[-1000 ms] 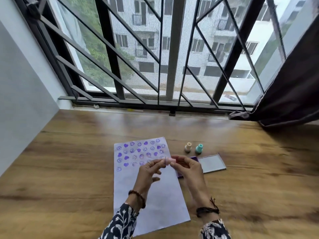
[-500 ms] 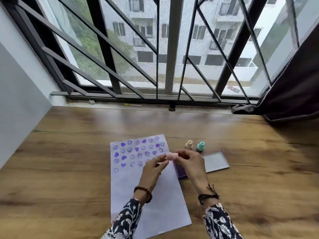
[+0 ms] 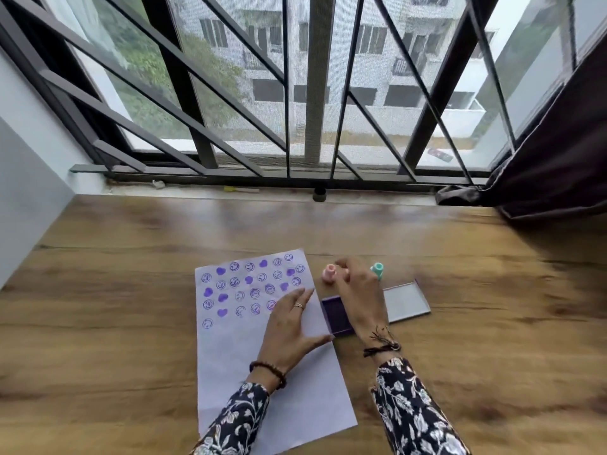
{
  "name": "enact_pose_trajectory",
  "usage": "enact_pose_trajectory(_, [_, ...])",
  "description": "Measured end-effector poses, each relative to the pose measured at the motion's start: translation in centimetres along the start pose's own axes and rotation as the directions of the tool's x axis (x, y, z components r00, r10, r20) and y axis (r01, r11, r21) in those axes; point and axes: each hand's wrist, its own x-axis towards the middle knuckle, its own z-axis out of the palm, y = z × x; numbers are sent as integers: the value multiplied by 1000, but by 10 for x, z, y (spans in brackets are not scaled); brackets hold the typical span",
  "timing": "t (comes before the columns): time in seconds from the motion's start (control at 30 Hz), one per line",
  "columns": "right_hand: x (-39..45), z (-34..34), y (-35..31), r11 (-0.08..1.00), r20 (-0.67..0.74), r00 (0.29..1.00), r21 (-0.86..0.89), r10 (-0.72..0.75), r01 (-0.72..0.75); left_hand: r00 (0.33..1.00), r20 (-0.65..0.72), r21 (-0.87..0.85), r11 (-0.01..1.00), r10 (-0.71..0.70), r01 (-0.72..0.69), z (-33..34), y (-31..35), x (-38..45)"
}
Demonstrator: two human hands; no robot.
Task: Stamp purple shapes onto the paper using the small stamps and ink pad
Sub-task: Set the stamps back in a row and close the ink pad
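The white paper [image 3: 262, 372] lies on the wooden table, and its upper part carries rows of purple hearts and smiley faces [image 3: 249, 287]. My left hand [image 3: 289, 326] rests flat and open on the paper's right side. My right hand [image 3: 358, 290] reaches over the open purple ink pad [image 3: 336, 315]. Its blurred fingertips pinch a small pink stamp [image 3: 329, 273] that stands upright on the table just past the pad. A teal stamp [image 3: 377, 270] stands to the right of that hand. A beige stamp seen earlier is hidden behind my right hand.
The ink pad's grey lid [image 3: 405, 302] lies open to the right of the pad. The wooden table [image 3: 131, 323] runs up to a barred window [image 3: 315, 93]. A dark curtain [image 3: 558, 142] hangs at the right and a wall [image 3: 26, 175] stands at the left.
Both hands held the pink stamp above the paper. My left hand has let go and dropped flat onto the paper. My right hand carried the stamp forward beside the other stamps.
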Motion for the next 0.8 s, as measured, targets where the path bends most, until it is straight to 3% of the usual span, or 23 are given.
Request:
enact_pose_trajectory(0.17, [-31, -20, 32, 990, -205, 971, 95, 124, -106, 1000, -15, 93, 995, 20, -18, 2, -2, -2])
enact_pose_trajectory(0.33, [-47, -27, 63, 940, -328, 881, 112, 341, -322, 999, -40, 128, 992, -2, 7, -4, -8, -1])
enact_pose_trajectory(0.47, [-52, -38, 83, 893, -315, 837, 109, 447, -436, 1000, -8, 147, 989, -4, 5, 2, -1, -3])
enact_pose_trajectory(0.63, [-48, -40, 87, 866, -303, 815, 88, 494, -492, 1000, 19, 134, 991, -16, 13, 4, 4, -2])
enact_pose_trajectory(0.8, [-43, -54, 76, 842, -456, 708, 299, 539, -449, 1000, 21, 125, 992, -6, 3, 5, 6, 0])
